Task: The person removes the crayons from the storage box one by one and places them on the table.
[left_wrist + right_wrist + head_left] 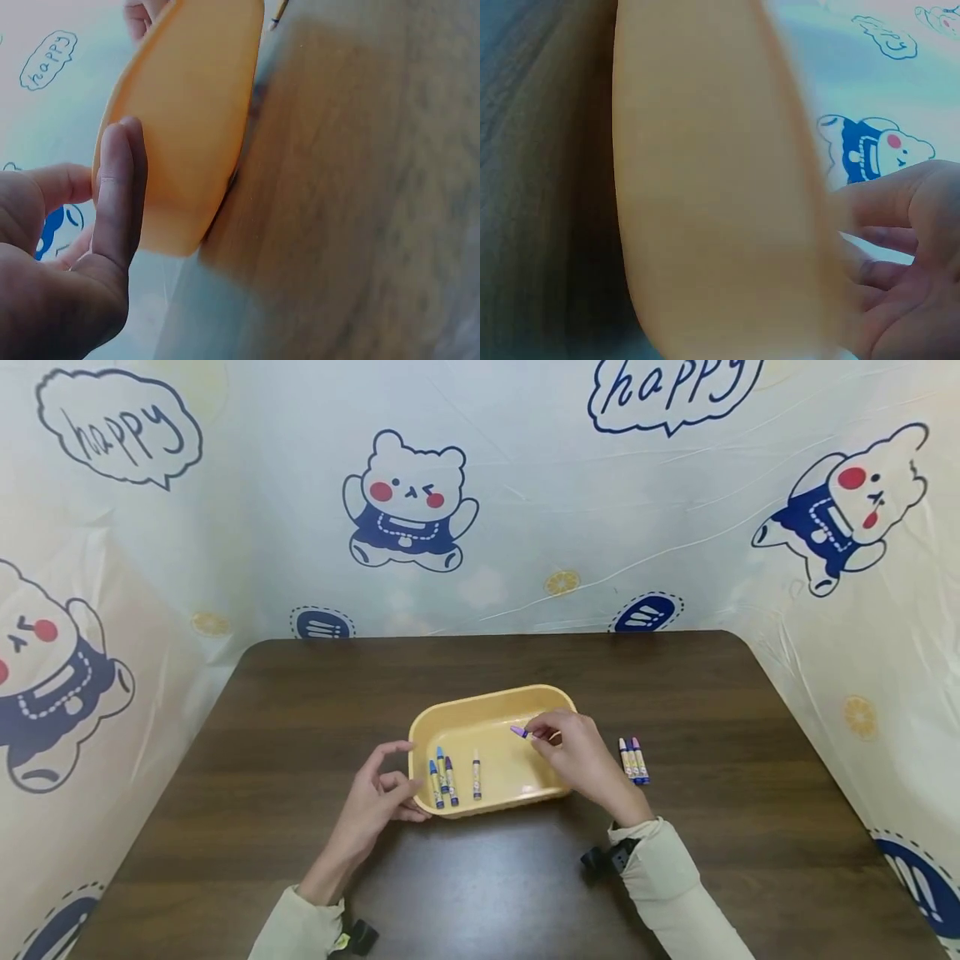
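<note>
A yellow tray sits on the table. My left hand holds its left end, with the thumb and fingers about the rim; in the left wrist view the fingers lie against the tray's outer wall. Over the tray's right half, my right hand pinches a purple crayon, its tip pointing left. The right wrist view hides the crayon behind the tray wall. In the tray's left part lie two blue crayons, a dark purple crayon and, apart from them, a pale crayon.
Three more crayons lie side by side on the brown table, right of the tray. A printed curtain with bears hangs behind and beside the table. Each wrist wears a small black camera.
</note>
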`<state>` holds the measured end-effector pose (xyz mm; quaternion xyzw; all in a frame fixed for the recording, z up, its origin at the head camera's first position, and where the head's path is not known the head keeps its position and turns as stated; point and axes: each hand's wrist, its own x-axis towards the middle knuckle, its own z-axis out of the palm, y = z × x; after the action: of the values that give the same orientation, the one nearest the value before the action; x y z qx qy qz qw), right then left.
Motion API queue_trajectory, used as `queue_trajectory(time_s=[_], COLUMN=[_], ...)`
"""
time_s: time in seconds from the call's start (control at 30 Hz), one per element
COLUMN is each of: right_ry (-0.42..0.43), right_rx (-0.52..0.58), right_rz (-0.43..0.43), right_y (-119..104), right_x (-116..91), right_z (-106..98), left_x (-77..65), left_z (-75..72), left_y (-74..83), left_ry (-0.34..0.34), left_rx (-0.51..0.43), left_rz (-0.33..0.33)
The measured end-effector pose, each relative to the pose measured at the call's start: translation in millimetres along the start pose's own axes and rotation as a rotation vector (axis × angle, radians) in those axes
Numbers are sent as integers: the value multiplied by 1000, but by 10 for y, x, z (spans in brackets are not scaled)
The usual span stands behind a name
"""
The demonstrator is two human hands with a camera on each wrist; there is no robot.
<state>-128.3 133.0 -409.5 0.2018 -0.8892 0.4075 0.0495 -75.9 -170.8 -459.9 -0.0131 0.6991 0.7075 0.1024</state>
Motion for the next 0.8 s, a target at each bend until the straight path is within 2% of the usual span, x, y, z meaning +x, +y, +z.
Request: queue_trajectory(time_s=[0.17,0.3,0.37,0.47,0.6,0.8], right_ry=[82,174,213,236,176,9], right_rx=[16,3,-30,-102,-196,-214], right_rz=[-3,-23,2,95,260,432], right_y=[3,72,130,244,421,680], right_x=[-33,-42,-56,-97,-174,-259], right_z=[-160,-365,-496,-702,-940,-1120], left_x=[37,54,61,71,74,69], left_z=[-33,-51,-62,-88,-119,-128], left_y=[-26,-36,-33,-27,-28,-38], left_ry=[5,89,123,127,108,103], left_rx=[-17,-35,-58,-99,-133,-128], left_rz=[31,58,52,5,-49,-49])
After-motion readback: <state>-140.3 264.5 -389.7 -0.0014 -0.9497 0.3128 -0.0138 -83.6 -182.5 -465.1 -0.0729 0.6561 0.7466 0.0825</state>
